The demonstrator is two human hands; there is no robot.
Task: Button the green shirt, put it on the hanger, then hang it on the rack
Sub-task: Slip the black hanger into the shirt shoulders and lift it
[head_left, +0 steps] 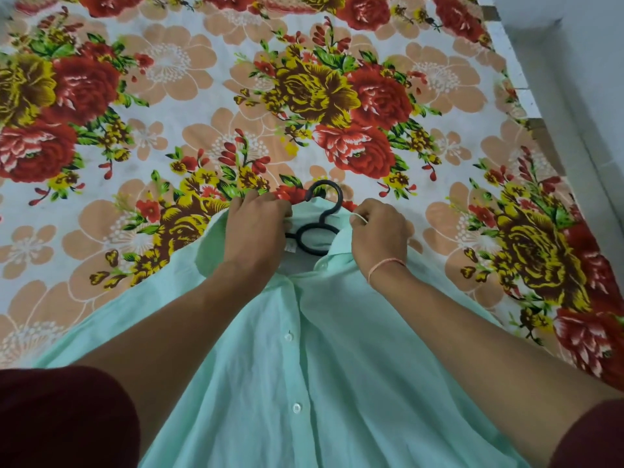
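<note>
Head camera is looking down on a bed whose flowered sheet (169,96) is filling most of the frame; the green shirt (337,383) is lying flat on it, front side up, with its long axis running straight away from the person; the collar (211,244) is pointing toward the far side of the bed, and the lower part is running off the near edge of the frame between the two forearms. A black hanger (319,225) is sitting in the neck opening; its hook is sticking out past the collar and pointing away from the person, the curl opening to the left; its round loop is lying within the collar, and its arms are being hidden by the cloth. The left hand (256,224) is curling over the left side of the collar, fingers bent and gripping the cloth just beside the loop; whether the fingertips are also touching the hanger I cannot tell; the right hand (378,231) is pinching the right collar edge between thumb and bent fingers, just right of the hook; the hands are standing apart with the hanger between them. Two white buttons (288,336) are showing along the front strip, which is lying closed there; at the neck the front is lying open. A thin pink thread (385,265) is circling the right wrist; dark red sleeves (60,417) are showing at both near corners; a pale wall (591,62) is bordering the bed on the right.
</note>
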